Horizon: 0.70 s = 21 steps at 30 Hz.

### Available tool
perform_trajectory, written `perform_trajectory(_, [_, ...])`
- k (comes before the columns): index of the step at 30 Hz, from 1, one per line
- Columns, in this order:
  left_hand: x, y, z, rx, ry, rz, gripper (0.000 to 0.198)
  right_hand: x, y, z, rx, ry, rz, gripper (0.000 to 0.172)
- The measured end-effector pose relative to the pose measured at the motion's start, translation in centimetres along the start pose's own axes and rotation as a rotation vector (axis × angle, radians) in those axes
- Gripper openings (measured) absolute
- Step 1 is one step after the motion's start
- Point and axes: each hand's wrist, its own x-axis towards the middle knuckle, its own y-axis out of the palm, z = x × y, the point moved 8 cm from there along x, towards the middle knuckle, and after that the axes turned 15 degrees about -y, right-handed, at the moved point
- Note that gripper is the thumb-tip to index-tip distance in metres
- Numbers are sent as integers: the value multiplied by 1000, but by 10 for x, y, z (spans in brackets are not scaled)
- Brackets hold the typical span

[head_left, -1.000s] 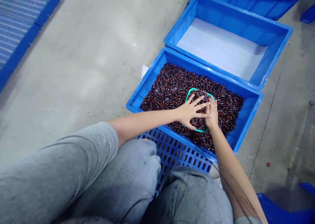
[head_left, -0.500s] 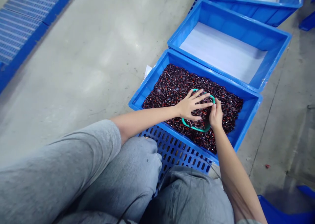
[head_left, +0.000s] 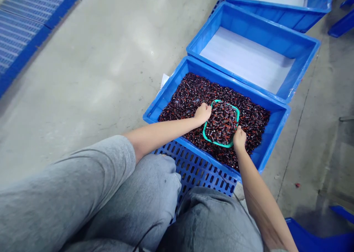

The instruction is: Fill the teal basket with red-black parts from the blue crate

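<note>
A blue crate (head_left: 166, 97) in front of my knees is full of small dark parts with orange rings (head_left: 188, 97). A small green tray (head_left: 221, 144), heaped with the same parts, sits sunk in the pile. My left hand (head_left: 202, 113) is closed on the tray's left rim. My right hand (head_left: 239, 138) is closed on its near right corner. My fingertips are hidden among the parts.
Behind the full crate stands a blue crate (head_left: 199, 38) lined with white sheet, and another one (head_left: 276, 6) beyond it. A perforated blue crate (head_left: 199, 171) lies under my knees. Bare concrete floor (head_left: 96, 60) spreads left; blue pallets (head_left: 19, 27) lie at far left.
Both hands left the top of the heaped tray. The left hand slid to the tray's left rim and closed; the right hand dropped to its near right corner.
</note>
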Motion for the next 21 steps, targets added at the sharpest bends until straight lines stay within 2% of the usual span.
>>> perform_trajectory(3, [-3, 9, 11, -7, -95, 76, 30, -3, 2, 4, 21, 31, 8, 35])
perform_trajectory(5, [-6, 10, 13, -12, -121, 86, 31, -6, 2, 9, 31, 42, 5, 34])
perform_trajectory(10, [-22, -8, -4, -52, -132, 28, 30, -11, -11, 41, 33, 12, -16, 35])
perform_trajectory(13, [-36, -19, -28, -96, -127, 10, 30, -8, -36, 70, 17, -13, -33, 35])
perform_trajectory(18, [-65, -29, -85, -122, -120, 51, 31, -6, -99, 115, -18, -3, -87, 42])
perform_trajectory(21, [-99, -52, -127, -118, -131, 93, 30, -16, -143, 159, -24, 20, -98, 42])
